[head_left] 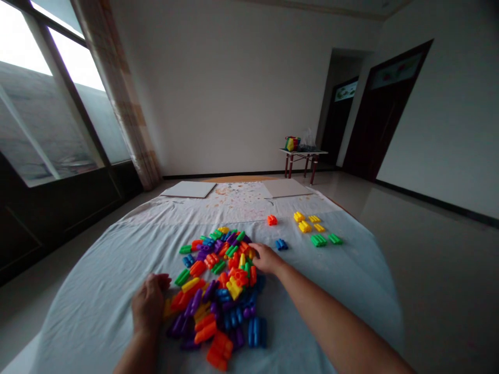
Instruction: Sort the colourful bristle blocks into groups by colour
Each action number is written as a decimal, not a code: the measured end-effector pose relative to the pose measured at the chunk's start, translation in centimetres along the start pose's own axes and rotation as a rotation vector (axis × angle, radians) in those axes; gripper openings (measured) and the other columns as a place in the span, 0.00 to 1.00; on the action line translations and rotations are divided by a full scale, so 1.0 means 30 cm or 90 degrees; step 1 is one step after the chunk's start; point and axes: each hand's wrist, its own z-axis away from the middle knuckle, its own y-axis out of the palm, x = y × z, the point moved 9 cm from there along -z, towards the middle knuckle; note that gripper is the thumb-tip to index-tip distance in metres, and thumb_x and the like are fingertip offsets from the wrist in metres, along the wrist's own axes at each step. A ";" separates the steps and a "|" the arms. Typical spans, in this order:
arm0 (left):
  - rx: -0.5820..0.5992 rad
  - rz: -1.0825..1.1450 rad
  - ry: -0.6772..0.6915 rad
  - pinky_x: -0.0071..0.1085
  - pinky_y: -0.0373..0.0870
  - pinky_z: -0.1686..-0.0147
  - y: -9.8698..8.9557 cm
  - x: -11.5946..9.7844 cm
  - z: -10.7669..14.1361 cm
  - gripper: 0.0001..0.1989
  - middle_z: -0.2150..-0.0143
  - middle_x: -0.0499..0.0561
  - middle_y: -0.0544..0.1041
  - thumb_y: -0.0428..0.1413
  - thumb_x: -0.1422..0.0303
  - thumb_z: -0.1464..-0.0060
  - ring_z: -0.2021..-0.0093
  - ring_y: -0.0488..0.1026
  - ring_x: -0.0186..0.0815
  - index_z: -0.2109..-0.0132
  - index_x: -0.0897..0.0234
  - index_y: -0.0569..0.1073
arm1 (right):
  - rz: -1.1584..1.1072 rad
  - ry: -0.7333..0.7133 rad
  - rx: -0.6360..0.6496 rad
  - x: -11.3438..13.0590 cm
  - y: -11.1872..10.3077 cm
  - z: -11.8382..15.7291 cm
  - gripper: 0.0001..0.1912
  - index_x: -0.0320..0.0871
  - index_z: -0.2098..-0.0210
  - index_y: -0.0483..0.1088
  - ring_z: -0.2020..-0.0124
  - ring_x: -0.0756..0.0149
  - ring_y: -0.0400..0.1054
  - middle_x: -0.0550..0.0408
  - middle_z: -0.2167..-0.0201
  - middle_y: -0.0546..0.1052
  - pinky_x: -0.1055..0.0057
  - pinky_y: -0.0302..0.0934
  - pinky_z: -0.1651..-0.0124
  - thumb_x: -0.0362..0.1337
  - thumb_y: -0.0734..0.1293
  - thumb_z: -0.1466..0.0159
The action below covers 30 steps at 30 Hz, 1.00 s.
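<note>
A heap of plastic building blocks in orange, green, purple, blue and yellow lies on the cloth-covered table. At its left edge rests my left hand, fingers loosely bent toward the blocks, with no held block visible. My right hand reaches into the heap's right side, its fingers closed among orange and yellow pieces; what they grip is hidden. Right of the heap lie a single blue block and an orange block. Beyond them sit a group of yellow blocks and two green blocks.
Two flat pale boards, one left and one right, lie at the table's far end. The light blue tablecloth drapes over rounded edges. A small side table with bags stands by the back wall.
</note>
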 end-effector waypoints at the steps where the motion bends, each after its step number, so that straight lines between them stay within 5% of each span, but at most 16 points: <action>1: 0.002 0.002 0.003 0.38 0.69 0.67 0.002 0.007 -0.003 0.22 0.76 0.54 0.76 0.43 0.54 0.51 0.71 0.73 0.42 0.71 0.65 0.73 | 0.002 0.000 0.008 -0.001 0.002 0.009 0.26 0.37 0.49 0.67 0.49 0.59 0.65 0.44 0.51 0.73 0.66 0.57 0.45 0.26 0.62 0.48; 7: 0.009 0.016 -0.001 0.36 0.69 0.67 0.017 0.057 -0.026 0.25 0.74 0.54 0.76 0.42 0.51 0.50 0.70 0.73 0.41 0.69 0.66 0.73 | 0.025 -0.008 0.090 -0.017 -0.037 0.103 0.19 0.43 0.57 0.72 0.54 0.59 0.67 0.51 0.58 0.75 0.64 0.59 0.50 0.33 0.67 0.49; 9: 0.010 0.018 -0.005 0.36 0.69 0.68 0.020 0.068 -0.031 0.25 0.74 0.54 0.76 0.42 0.50 0.50 0.71 0.73 0.41 0.69 0.66 0.73 | 0.022 -0.021 0.055 0.013 -0.086 0.120 0.17 0.43 0.57 0.72 0.52 0.59 0.66 0.50 0.57 0.74 0.63 0.57 0.48 0.34 0.66 0.47; 12: 0.010 0.017 -0.007 0.36 0.69 0.69 0.022 0.070 -0.033 0.25 0.74 0.54 0.76 0.42 0.50 0.50 0.71 0.73 0.41 0.69 0.66 0.73 | -0.021 -0.095 -0.013 0.136 -0.139 0.141 0.18 0.44 0.54 0.70 0.50 0.60 0.64 0.50 0.53 0.73 0.63 0.54 0.46 0.35 0.66 0.45; 15: 0.009 0.012 -0.006 0.36 0.69 0.68 0.021 0.060 -0.027 0.25 0.74 0.53 0.76 0.42 0.51 0.50 0.71 0.73 0.41 0.69 0.66 0.73 | -0.022 -0.224 0.065 0.296 -0.087 0.175 0.24 0.48 0.50 0.68 0.47 0.58 0.61 0.53 0.50 0.72 0.60 0.50 0.44 0.39 0.70 0.47; 18: 0.010 0.005 -0.007 0.37 0.69 0.68 0.018 0.046 -0.018 0.24 0.75 0.54 0.76 0.42 0.52 0.50 0.71 0.73 0.41 0.70 0.66 0.73 | 0.043 -0.281 0.157 0.367 -0.007 0.206 0.27 0.48 0.49 0.68 0.48 0.55 0.60 0.51 0.50 0.72 0.57 0.48 0.45 0.40 0.71 0.49; 24: 0.007 -0.016 -0.020 0.38 0.70 0.66 0.007 0.011 0.001 0.21 0.76 0.53 0.76 0.43 0.55 0.51 0.70 0.73 0.42 0.71 0.64 0.73 | 0.006 -0.234 0.151 0.337 -0.008 0.218 0.27 0.49 0.49 0.68 0.50 0.56 0.62 0.52 0.52 0.73 0.60 0.51 0.47 0.39 0.71 0.49; 30: 0.002 -0.005 -0.067 0.43 0.71 0.59 0.002 0.004 0.006 0.17 0.76 0.50 0.76 0.43 0.57 0.52 0.67 0.75 0.45 0.73 0.60 0.72 | -0.095 -0.126 -0.002 0.176 -0.188 0.218 0.30 0.49 0.45 0.64 0.49 0.60 0.62 0.51 0.50 0.70 0.63 0.54 0.45 0.34 0.69 0.48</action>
